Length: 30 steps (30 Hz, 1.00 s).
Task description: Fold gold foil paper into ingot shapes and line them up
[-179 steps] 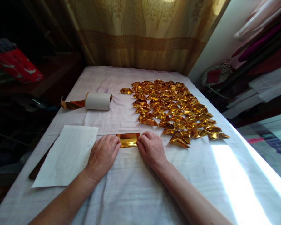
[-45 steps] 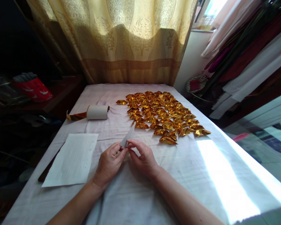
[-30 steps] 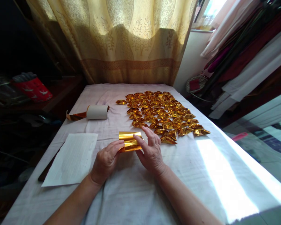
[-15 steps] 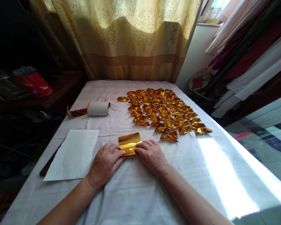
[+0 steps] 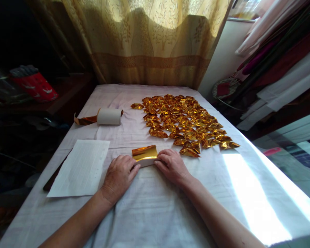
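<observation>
Left hand [image 5: 120,175] and right hand [image 5: 172,166], both pinched onto one gold foil sheet [image 5: 146,151]

So half a second ago only gold was showing; now a pale strip [image 5: 146,163] is seen along the near edge, which seems to have been turned up. Looks like a fold is being put in there, though no sharp crease can be made out yet. The sheet's left near corner is gripped by the left hand's thumb and fingers, its right near corner by the right hand's, so it's held between the two, gold part just beyond, over the white cloth [image 5: 155,213]. Folded gold pieces [image 5: 189,134] are spread out farther off, right of the sheet.
</observation>
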Motion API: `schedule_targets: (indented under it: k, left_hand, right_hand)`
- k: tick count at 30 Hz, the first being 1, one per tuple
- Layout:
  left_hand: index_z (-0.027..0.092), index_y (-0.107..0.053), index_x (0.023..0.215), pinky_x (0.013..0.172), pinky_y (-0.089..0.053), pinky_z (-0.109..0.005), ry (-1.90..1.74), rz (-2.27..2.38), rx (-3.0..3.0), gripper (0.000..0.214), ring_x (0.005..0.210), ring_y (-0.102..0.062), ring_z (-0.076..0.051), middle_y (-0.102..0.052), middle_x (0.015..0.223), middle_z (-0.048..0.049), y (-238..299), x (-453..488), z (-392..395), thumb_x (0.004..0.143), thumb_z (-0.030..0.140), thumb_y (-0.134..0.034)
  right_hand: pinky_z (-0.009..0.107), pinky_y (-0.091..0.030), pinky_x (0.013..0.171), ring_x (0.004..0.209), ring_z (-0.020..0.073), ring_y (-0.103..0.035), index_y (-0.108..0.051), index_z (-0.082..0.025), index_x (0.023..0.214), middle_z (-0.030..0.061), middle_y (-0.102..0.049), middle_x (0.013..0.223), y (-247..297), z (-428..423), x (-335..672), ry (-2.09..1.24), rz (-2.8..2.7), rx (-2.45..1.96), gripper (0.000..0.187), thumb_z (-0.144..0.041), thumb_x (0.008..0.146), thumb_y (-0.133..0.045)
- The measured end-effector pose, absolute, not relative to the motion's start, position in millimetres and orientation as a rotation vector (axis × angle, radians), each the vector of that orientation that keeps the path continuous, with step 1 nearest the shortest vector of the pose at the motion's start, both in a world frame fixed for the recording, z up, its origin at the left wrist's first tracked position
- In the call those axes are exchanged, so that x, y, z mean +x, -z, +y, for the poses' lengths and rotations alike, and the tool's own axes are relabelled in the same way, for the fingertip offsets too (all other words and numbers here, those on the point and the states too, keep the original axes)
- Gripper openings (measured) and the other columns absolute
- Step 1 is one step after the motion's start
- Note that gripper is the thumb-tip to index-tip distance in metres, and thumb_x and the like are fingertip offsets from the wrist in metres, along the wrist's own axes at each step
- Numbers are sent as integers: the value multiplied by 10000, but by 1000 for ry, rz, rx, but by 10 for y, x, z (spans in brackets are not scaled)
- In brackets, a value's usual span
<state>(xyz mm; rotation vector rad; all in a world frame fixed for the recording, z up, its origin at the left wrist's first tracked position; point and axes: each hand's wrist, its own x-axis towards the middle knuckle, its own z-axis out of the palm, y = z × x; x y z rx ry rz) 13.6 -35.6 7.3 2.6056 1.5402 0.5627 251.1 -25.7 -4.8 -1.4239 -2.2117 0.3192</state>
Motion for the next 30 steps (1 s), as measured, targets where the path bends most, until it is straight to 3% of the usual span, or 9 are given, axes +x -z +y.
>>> schedule_targets:
  k: [6,15,19,21,27,30]
  left_hand:
    - [196,-602,781,727,-426,-356,-449,1628,2625,189,769,-582,-221,-644,813,-41,-100,171,-334,931,306,-566]
    - [202,-575,790,716,-427,-363,-463,1687,2617,146,754,-580,-226,-624,807,-34,-58,185,-329,904,291,-597]
    - [194,-577,954,747,-465,-368,-634,1686,2575,83,816,-596,-233,-629,890,-46,-3,149,-333,917,266,-566]
    - [194,-582,1062,781,-480,-372,-743,1661,2604,147,879,-596,-237,-633,990,-72,14,139,-348,926,233,-538]
    - [244,-666,1114,939,-443,-430,-766,1218,2905,253,1060,-551,-253,-658,1122,-69,-40,212,-430,923,164,-520]
    - [232,-663,1180,951,-430,-462,-619,1178,2882,309,1037,-546,-258,-665,1106,-76,-78,255,-445,900,179,-542]
  right_hand:
    - [343,-369,776,846,206,-569,-638,-208,728,42,-669,859,92,-293,2387,-109,-2141,-1574,218,-328,909,-645]
    - [356,-344,794,873,232,-542,-579,-219,744,53,-650,866,98,-325,2322,10,-2096,-1677,218,-347,913,-629]
    - [363,-345,818,909,247,-550,-594,-205,946,64,-653,926,122,-331,2318,12,-2046,-1681,145,-340,902,-625]
    - [366,-342,827,932,252,-554,-588,-201,1006,69,-658,955,125,-331,2316,9,-2041,-1671,170,-325,896,-626]
    - [367,-336,812,923,252,-547,-581,-216,903,57,-647,932,107,-328,2312,18,-2072,-1679,121,-327,891,-627]
    - [364,-335,805,905,245,-544,-573,-220,881,58,-644,919,105,-329,2320,22,-2067,-1669,115,-329,905,-603]
